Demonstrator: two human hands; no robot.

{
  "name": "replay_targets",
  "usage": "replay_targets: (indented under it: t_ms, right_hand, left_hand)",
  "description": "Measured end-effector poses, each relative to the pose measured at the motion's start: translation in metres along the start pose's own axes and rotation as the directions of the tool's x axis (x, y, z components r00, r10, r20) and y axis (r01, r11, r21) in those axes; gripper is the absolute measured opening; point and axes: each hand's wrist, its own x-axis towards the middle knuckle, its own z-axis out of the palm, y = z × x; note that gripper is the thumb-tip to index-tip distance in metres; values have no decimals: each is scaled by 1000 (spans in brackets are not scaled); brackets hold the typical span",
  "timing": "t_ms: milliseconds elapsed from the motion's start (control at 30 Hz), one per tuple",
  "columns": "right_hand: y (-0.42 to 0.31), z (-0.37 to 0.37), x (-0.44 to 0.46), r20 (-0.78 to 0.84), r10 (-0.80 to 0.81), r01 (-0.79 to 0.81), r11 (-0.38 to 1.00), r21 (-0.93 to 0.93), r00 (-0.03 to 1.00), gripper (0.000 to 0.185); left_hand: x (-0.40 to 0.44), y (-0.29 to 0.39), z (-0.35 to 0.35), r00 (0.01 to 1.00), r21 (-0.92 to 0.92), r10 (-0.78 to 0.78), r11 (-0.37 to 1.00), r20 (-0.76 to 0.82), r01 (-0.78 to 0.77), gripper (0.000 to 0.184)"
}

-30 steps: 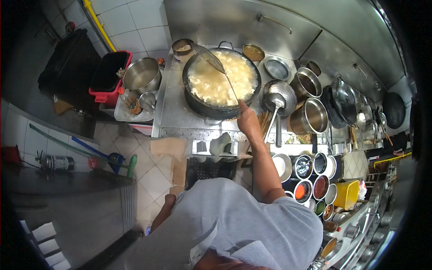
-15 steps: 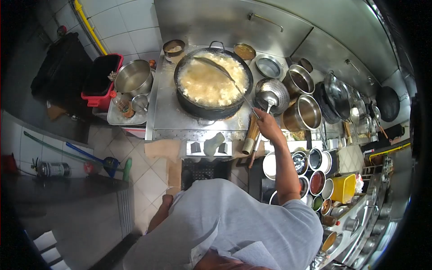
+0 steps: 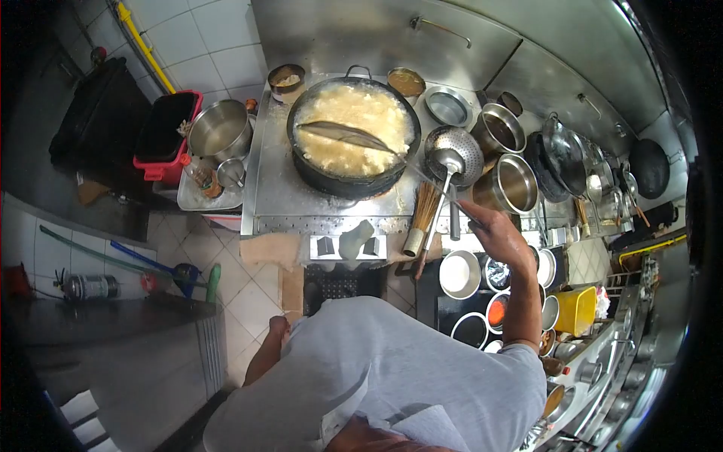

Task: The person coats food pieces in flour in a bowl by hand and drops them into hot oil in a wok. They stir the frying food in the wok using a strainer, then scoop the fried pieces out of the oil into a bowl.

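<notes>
A long-handled skimmer [image 3: 346,134] lies across the wide black pan [image 3: 354,184], its dark shallow head seen nearly edge-on. Pale, foamy frying food [image 3: 354,102] bubbles all round it. Over the stove's front right, my right hand [image 3: 493,230] is closed round the skimmer's handle. A perforated ladle [image 3: 463,143] and a smaller ladle [image 3: 449,160] rest just right of the pan, beyond that hand. Low beside my body hangs my left hand [image 3: 279,325], away from the stove; its fingers are too small and partly hidden to make out.
Steel pots [image 3: 516,181] stand right of the stove, near a bamboo brush [image 3: 422,218]. Several white seasoning tubs [image 3: 459,275] sit below my right forearm. At left are a steel pot [image 3: 220,132], an oil bottle [image 3: 201,175] and a red bin [image 3: 154,162].
My right hand has moved right and toward me, drawing the handle along. The skimmer head has swung lower across the pan and lies flatter. My left hand has barely shifted.
</notes>
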Motion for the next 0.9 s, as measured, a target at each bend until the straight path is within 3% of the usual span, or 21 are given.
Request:
replay_targets:
  t_ms: [33, 67, 133, 200, 400, 467, 600, 700, 767, 833, 900]
  right_hand:
    - [0, 4, 2, 47, 14, -15, 999, 29, 999, 49]
    - [0, 10, 5, 95, 25, -31, 998, 57, 995, 49]
    - [1, 38, 13, 103, 8, -12, 999, 44, 995, 50]
    - [13, 81, 27, 94, -23, 20, 999, 33, 995, 51]
    - [-27, 145, 38, 104, 108, -124, 979, 162, 989, 53]
    - [-12, 181, 50, -38, 4, 9, 943, 333, 999, 52]
    - [1, 210, 71, -140, -23, 77, 915, 396, 990, 50]
    - [3, 189, 60, -99, 69, -14, 883, 468, 993, 48]
    - [12, 179, 47, -166, 40, 50, 859, 509, 985, 46]
    - [10, 153, 26, -162, 143, -44, 865, 499, 976, 46]
    - [17, 139, 8, -179, 161, -62, 886, 459, 971, 47]
  left_hand:
    - [0, 0, -1, 999, 119, 54, 992, -6, -53, 22]
    - [-1, 1, -1, 998, 119, 55, 991, -7, -54, 22]
    - [6, -11, 18, 953, 315, 266, 926, -143, -211, 19]
    - [7, -14, 27, 949, 317, 281, 921, -141, -226, 19]
    - [-12, -2, 14, 982, 151, 145, 980, -119, -126, 18]
    - [-14, -3, 18, 987, 128, 120, 986, -103, -107, 17]
    - [-3, -12, 41, 1000, 175, 10, 985, -10, -8, 17]
    - [-1, -8, 40, 987, 79, -139, 988, 83, 132, 17]
    - [0, -9, 42, 967, 4, -211, 977, 143, 213, 16]
    - [-4, -9, 37, 999, 242, 49, 969, -12, -45, 14]
    - [-5, -5, 33, 993, 289, 105, 954, -59, -84, 14]
